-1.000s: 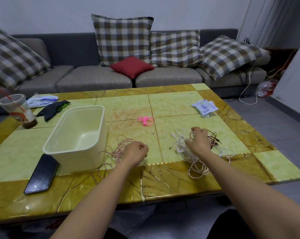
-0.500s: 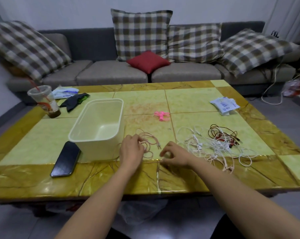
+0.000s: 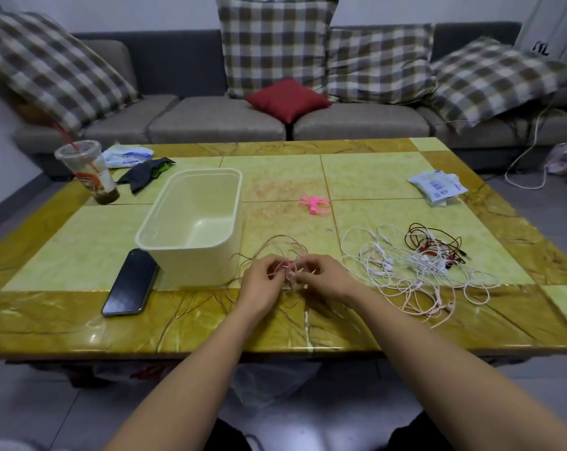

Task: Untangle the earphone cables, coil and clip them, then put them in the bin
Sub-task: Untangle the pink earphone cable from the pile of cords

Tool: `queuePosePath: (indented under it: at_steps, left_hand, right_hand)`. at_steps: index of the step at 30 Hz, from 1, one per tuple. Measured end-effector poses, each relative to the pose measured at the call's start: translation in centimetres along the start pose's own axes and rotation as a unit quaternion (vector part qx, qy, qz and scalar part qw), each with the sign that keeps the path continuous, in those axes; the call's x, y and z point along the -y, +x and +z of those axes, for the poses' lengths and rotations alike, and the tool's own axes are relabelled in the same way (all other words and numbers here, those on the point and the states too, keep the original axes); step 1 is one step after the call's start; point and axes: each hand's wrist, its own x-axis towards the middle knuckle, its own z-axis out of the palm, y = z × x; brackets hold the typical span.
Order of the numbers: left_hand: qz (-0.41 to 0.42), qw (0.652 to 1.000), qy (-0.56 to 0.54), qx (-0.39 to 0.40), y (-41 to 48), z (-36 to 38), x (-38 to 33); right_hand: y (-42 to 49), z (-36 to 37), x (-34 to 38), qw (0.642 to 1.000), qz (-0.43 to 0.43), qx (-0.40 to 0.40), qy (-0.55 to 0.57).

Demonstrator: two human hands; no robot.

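both hands (image 3: 262,281) (image 3: 327,279) pinch the pink cable (image 3: 275,247), probably a knot between them; tease loops apart, don't yank.

The table (image 3: 64,255) carries a cream bin (image 3: 194,268), phone (image 3: 130,283), cup (image 3: 90,170), pink clips (image 3: 314,205), packet (image 3: 438,187) and tangled earphone cables (image 3: 405,268) (white, some red).

left hand (image 3: 259,283), right hand (image 3: 328,280), perhaps on cable (image 3: 277,246)

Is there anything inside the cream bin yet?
No, the bin shows only its bare inside; the left hand and right hand pinch the pink cable over the table beside it.
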Motion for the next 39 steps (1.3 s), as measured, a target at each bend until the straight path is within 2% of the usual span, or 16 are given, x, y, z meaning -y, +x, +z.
queuePosePath:
  at_steps: [5, 10, 18, 23, 28, 30, 33, 35, 37, 39]
  left_hand:
    - [-0.035, 0.994, -0.090, -0.051, 0.2, 1.0, 0.1]
    - [-0.048, 0.990, -0.106, -0.077, -0.4, 1.7, 0.4]
    - [-0.031, 0.992, -0.077, -0.099, -0.5, 1.9, -0.2]
    - [-0.051, 0.987, -0.034, -0.148, -0.5, 0.6, 0.0]
    - [-0.037, 0.998, 0.041, -0.043, -0.8, 0.4, 0.3]
    - [-0.029, 0.997, 0.064, -0.029, -1.0, 0.4, -0.1]
    - [-0.027, 0.995, 0.089, -0.041, -1.4, 0.1, -0.7]
    - [-0.028, 0.996, 0.074, -0.045, -1.6, -0.1, -0.9]
    - [-0.022, 0.998, 0.037, -0.048, -1.7, -0.2, -1.3]
    - [-0.012, 0.999, 0.015, -0.038, -1.9, -0.2, -1.8]
  right_hand:
    - [-0.7, -0.8, 0.1, 0.988, 0.018, -0.098, 0.116]
    - [-1.4, -2.4, 0.6, 0.961, 0.036, -0.188, 0.201]
    - [-2.9, -4.4, 1.5, 0.944, 0.067, -0.193, 0.260]
    - [-4.0, -4.7, 1.8, 0.970, 0.072, -0.141, 0.187]
    - [-3.7, -5.2, 1.0, 0.949, 0.069, -0.284, 0.122]
    - [-3.7, -5.5, 0.7, 0.959, 0.091, -0.238, 0.126]
    - [-4.5, -4.7, 0.7, 0.983, 0.122, -0.100, 0.092]
    - [-4.5, -4.0, 0.7, 0.990, 0.095, -0.103, -0.024]
    - [-4.3, -3.8, 1.3, 0.975, 0.049, -0.157, -0.148]
    - [-4.3, -3.5, 1.9, 0.971, 0.003, -0.148, -0.189]
